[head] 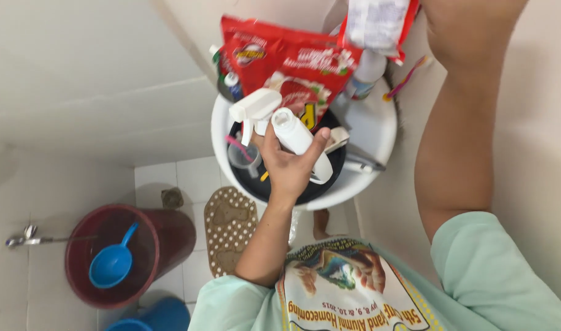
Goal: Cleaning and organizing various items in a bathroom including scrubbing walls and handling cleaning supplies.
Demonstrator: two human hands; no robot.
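Mid-lift | left hand [288,167] clamped on white bottle [294,136] above basin [378,132] | right hand out of frame | next: steady carry.

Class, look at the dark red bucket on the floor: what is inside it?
A blue dipper lies inside the dark red bucket, its handle leaning towards the rim. The bucket's bottom beneath the scoop is covered.

Left hand [289,162] curled in a grip, right arm raised out of view

red printed pouch [286,67] above sink, white-and-red packet [378,24] at top edge
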